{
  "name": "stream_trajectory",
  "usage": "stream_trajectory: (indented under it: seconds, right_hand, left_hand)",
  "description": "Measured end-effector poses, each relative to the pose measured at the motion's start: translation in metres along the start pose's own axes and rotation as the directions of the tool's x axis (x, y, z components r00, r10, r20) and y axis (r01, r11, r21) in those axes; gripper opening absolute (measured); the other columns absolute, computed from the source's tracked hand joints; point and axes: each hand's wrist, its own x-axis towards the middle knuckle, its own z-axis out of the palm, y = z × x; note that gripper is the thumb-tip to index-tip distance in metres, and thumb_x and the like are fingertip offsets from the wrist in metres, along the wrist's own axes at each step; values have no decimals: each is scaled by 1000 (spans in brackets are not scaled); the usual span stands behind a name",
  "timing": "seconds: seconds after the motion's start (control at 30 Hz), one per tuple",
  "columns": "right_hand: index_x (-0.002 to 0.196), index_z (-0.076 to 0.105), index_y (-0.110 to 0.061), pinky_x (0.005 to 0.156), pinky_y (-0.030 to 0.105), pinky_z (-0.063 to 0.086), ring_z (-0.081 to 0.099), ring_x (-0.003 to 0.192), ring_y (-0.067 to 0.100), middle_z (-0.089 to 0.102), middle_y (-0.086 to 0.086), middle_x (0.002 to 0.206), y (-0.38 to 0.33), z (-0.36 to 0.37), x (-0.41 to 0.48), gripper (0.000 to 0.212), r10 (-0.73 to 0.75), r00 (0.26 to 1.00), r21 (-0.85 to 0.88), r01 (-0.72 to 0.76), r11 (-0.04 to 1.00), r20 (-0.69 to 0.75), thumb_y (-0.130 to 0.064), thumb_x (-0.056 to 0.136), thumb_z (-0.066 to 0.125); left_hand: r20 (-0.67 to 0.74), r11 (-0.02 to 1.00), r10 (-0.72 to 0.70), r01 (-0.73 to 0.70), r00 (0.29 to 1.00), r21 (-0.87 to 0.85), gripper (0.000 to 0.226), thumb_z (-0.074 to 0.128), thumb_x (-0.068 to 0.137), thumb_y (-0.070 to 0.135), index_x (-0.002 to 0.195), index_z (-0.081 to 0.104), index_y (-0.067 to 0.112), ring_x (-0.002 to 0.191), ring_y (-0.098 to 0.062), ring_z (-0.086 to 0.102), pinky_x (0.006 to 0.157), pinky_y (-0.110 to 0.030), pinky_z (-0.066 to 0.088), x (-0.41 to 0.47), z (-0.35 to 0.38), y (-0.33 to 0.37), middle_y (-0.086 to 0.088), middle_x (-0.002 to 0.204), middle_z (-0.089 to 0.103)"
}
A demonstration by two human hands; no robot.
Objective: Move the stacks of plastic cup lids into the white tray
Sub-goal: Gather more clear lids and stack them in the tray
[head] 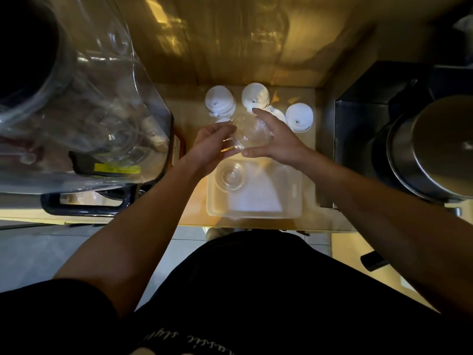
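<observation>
A stack of clear domed lids (252,134) is held in the air between both hands, just beyond the white tray (291,201). My left hand (210,147) grips its left side and my right hand (275,138) wraps its right side. One stack of clear lids (230,176) sits in the tray's far left corner. Behind the hands stand white lid stacks: one at the far left (220,102), one in the middle (256,94), one at the right (299,117). More white lids are partly hidden behind my hands.
A large clear plastic container (84,103) fills the left side of the counter. A steel pot (435,149) sits on a dark appliance at the right. A wooden wall closes the back. The counter's front edge runs just below the tray.
</observation>
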Motion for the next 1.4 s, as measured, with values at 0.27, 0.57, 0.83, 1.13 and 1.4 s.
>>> stream_trajectory:
  seconds: [0.27,0.57,0.83,1.13,1.4]
  right_hand:
    - [141,47,-19,94,35,50,60,112,16,54,5,139,4,1,-6,64,113,992,344,-90,935,-48,-10,79,62]
    - [129,58,-14,92,44,53,61,109,26,56,21,132,7,-4,-14,45,135,978,400,-63,914,-156,-9,85,64]
    - [123,61,-9,98,42,53,65,109,28,64,18,122,5,-7,-18,42,198,947,490,-52,870,-252,-8,82,72]
    - [110,65,-7,76,23,53,67,82,12,69,4,92,-2,8,-26,25,248,922,684,25,729,-299,2,87,64]
    - [113,67,-9,87,30,51,65,94,16,70,4,99,2,18,-34,25,251,909,641,22,767,-332,-3,89,63]
  left_hand:
    - [9,1000,-22,22,1000,-2,16,55,95,11,82,63,13,62,-10,62,79,-34,59,-9,0,-1,6,60,64]
    - [46,999,-39,40,998,-18,38,56,95,12,133,54,13,81,-19,58,72,-31,60,-14,4,-2,-4,86,59]
    - [62,998,-14,18,998,-62,40,55,95,9,132,55,23,90,-21,57,69,-30,59,-20,8,-2,-3,91,62]
    - [39,996,18,-14,999,-84,39,51,97,13,134,53,25,91,-17,65,71,-28,57,-32,15,-5,-3,106,63]
    - [32,993,14,-10,999,-119,37,47,100,15,135,53,23,80,-8,71,76,-30,57,-45,17,-20,3,100,71]
